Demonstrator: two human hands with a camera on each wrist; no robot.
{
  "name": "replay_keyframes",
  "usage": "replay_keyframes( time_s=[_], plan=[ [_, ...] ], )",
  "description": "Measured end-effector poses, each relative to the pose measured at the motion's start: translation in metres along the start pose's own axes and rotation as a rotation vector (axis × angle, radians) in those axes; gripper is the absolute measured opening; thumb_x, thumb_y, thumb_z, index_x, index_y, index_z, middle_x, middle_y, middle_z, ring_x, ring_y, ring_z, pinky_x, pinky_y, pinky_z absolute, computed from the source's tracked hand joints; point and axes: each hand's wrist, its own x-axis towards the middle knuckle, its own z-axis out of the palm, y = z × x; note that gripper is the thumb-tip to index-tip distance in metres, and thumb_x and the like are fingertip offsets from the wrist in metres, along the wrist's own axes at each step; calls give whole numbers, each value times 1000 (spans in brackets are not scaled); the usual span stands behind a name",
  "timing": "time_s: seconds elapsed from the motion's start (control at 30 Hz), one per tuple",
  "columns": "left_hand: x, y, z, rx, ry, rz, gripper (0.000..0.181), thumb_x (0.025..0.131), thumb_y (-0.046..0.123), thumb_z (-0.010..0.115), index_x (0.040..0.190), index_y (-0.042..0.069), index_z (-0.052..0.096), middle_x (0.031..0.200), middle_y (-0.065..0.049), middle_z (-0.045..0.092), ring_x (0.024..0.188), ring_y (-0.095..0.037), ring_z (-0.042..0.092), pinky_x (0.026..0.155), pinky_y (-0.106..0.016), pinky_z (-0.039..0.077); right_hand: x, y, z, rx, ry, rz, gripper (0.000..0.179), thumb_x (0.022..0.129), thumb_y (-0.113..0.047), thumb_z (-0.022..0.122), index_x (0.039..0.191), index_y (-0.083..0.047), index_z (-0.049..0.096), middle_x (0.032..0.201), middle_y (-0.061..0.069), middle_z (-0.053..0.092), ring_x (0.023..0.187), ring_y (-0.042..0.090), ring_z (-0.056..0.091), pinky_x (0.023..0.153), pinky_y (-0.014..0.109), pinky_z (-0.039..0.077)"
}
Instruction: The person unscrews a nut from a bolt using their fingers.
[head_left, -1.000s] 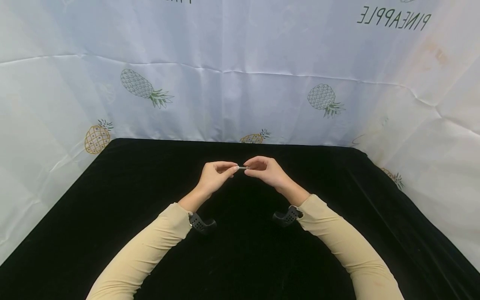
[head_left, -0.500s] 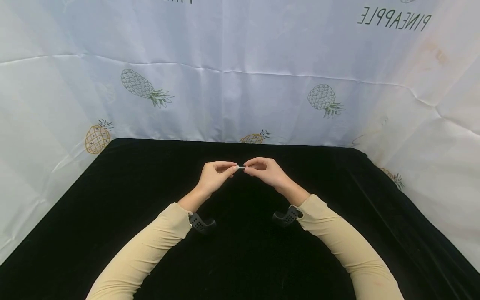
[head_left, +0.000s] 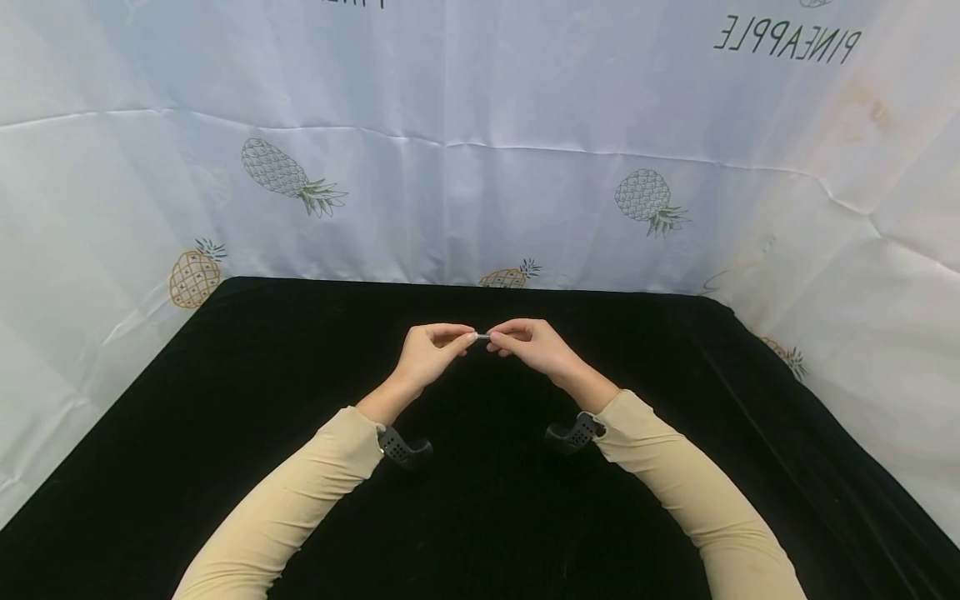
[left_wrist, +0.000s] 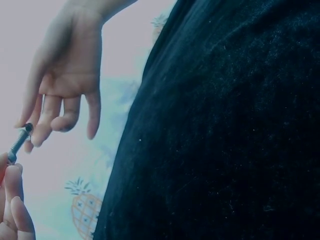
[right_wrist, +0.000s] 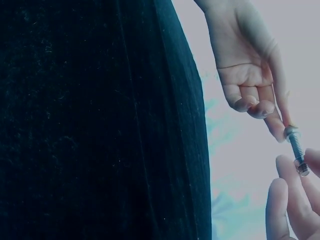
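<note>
A small silver bolt [head_left: 482, 336] is held level between both hands over the black cloth. My left hand [head_left: 429, 354] pinches its head end between thumb and fingers. The threaded shank of the bolt [left_wrist: 19, 142] spans the gap between the hands. My right hand [head_left: 534, 343] has thumb and fingertips at the other end, pinching a small nut [right_wrist: 301, 167] there. In the left wrist view the right hand [left_wrist: 70, 75] has its other fingers hanging loosely. The left hand [right_wrist: 250, 70] shows its lower fingers curled in the right wrist view.
Black cloth [head_left: 480, 500] covers the table. A white curtain [head_left: 480, 208] printed with pineapples hangs behind and at both sides. Each wrist carries a dark strap mount, the left mount [head_left: 405, 448] and the right mount [head_left: 573, 433], below beige sleeves.
The right thumb and fingers stood apart around the nut a second ago and have closed in on it, dipping slightly. The left hand and the bolt stay almost in place.
</note>
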Motion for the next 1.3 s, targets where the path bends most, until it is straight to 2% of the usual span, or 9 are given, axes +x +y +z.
replay_keyframes(
  time_s=[0.23,0.37,0.5,0.73,0.9,1.03,1.3],
  plan=[
    [0,0,0,-6,-2,-11,26,88,24,64,106,5,69,110,-13,69,91,-25,69,86,-33,54,0,3,-1,-1,12,-70,34,89,-19,62,121,-7,57,122,16,59,113,27,57,98,44,46],
    [-1,0,0,-3,3,-6,26,88,24,65,105,5,70,110,-13,69,89,-23,69,86,-34,54,1,3,-1,15,-8,-39,38,91,-24,60,125,-7,55,121,15,61,114,31,57,102,46,43],
    [-1,0,0,7,3,-3,26,88,25,64,104,6,70,109,-12,69,87,-20,69,86,-34,54,1,2,0,20,-17,-8,35,93,-27,57,121,-6,59,116,16,66,113,35,58,104,47,41],
    [-1,-1,0,-2,0,-6,26,88,24,65,106,6,70,110,-13,69,87,-21,69,85,-33,54,0,2,0,14,8,-71,32,89,-18,62,119,-6,58,120,19,60,111,29,57,98,44,46],
    [0,-1,0,-6,-3,-3,26,88,24,65,106,5,70,110,-14,69,92,-28,68,87,-35,54,0,3,0,17,-5,-37,36,91,-25,60,123,-7,57,121,16,62,113,29,57,103,47,42],
    [-1,-1,0,1,-3,-6,26,88,25,64,105,6,70,110,-12,69,91,-25,68,88,-34,53,1,3,0,0,-7,-8,35,94,-30,55,121,-7,59,116,15,66,110,31,59,105,49,39],
    [-1,0,0,-1,2,1,26,89,23,64,106,5,69,111,-14,69,91,-25,68,86,-33,54,1,3,0,-4,19,-66,31,90,-19,62,119,-6,59,120,16,60,111,27,57,99,46,45]
  ],
)
